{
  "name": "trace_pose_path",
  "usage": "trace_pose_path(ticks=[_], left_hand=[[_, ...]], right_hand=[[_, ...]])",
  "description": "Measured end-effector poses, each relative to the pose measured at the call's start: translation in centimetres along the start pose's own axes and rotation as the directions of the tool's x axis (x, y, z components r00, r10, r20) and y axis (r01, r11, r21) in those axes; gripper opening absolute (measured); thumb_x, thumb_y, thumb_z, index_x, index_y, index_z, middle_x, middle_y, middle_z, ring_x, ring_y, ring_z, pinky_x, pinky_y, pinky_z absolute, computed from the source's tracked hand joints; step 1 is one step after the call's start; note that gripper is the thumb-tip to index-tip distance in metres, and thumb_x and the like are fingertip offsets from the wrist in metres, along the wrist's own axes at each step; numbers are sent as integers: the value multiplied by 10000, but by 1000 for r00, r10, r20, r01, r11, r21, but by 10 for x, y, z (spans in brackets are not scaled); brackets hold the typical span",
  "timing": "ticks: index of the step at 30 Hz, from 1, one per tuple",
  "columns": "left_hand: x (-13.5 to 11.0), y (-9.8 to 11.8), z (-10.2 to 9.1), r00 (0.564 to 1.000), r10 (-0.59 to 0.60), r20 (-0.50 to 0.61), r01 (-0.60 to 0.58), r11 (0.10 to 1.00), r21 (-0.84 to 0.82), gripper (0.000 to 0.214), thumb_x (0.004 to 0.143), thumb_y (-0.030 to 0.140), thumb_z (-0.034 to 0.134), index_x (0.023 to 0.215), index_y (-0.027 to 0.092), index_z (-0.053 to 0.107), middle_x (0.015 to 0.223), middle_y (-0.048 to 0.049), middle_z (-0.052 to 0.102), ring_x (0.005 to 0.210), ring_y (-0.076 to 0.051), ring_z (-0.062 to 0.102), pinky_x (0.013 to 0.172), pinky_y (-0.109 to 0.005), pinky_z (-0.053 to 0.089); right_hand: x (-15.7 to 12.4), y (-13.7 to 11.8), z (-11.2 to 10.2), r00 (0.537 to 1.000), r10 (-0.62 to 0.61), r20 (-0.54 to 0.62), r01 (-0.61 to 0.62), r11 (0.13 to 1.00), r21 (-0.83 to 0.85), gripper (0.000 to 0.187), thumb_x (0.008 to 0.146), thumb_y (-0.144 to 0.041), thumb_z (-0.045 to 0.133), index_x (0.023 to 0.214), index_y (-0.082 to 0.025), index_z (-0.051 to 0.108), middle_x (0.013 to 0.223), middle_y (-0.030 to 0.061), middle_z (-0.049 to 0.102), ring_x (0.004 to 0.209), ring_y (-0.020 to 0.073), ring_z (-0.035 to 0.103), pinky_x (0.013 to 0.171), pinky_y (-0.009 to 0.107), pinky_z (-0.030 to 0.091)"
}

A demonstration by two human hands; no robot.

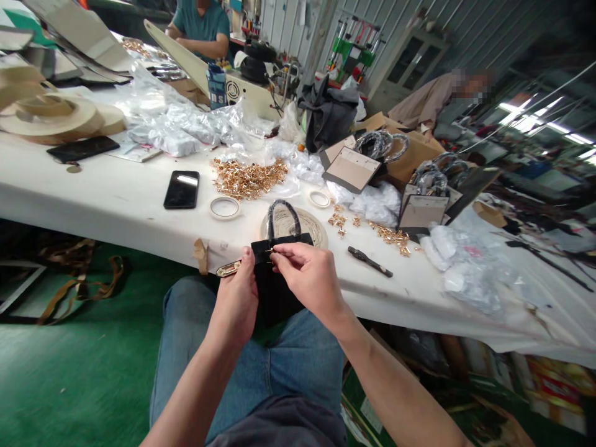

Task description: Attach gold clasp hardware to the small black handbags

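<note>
A black bag panel (279, 295) stands between my knees and the table edge, with a black handle (285, 214) wrapped in clear film looping from its top. My left hand (239, 298) grips the panel's left side, thumb up. Beside that thumb sticks out a narrow gold-rimmed piece (228, 269), apparently in the same hand; its kind is unclear. At the base of the handle my right hand (307, 273) pinches a small gold metal fitting (270, 251), mostly covered by the fingertips. Behind the handle lies a roll of pale tape (311, 226).
Loose gold fittings (249, 179) are heaped on the table (139, 198), with more scattered rightward. Around them lie a phone (181, 189), tape rings (225, 208) and a dark hand tool (370, 261). Bag pieces with wrapped handles (354, 166) stand right. A person (205, 28) sits across.
</note>
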State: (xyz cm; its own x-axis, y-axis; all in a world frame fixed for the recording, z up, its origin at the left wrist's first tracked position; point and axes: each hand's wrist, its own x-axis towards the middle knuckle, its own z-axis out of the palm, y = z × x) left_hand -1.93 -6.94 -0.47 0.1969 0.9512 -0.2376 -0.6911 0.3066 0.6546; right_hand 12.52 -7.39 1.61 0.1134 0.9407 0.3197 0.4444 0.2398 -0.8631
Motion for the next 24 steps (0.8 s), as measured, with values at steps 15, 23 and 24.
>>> trace_pose_path(ticks=[15,23,24], left_hand=[[-16,7,4,940,337,54,-308,769,561,411,1122,557,636,998,192,777,938,-30,742,873,-197,610,793,-274,493],[-19,0,7,935,351,54,-319,759,567,386,1133,551,604,1076,209,774,1030,-44,779,932,-213,670,850,-276,531],[-19,-1,5,937,347,32,-303,767,565,377,1121,557,619,1081,214,771,1036,-48,783,936,-221,677,851,-286,540]], right_hand=[[1,-27,6,975,-214,56,220,908,-358,143,1022,-111,728,926,-189,800,908,74,799,828,224,757,756,331,576],[0,-24,11,963,-206,172,261,872,-414,226,1126,-156,613,948,-194,748,945,74,733,846,207,699,813,318,576],[0,-24,12,962,-189,196,257,867,-426,235,1133,-167,603,946,-195,742,951,74,726,836,203,690,804,315,582]])
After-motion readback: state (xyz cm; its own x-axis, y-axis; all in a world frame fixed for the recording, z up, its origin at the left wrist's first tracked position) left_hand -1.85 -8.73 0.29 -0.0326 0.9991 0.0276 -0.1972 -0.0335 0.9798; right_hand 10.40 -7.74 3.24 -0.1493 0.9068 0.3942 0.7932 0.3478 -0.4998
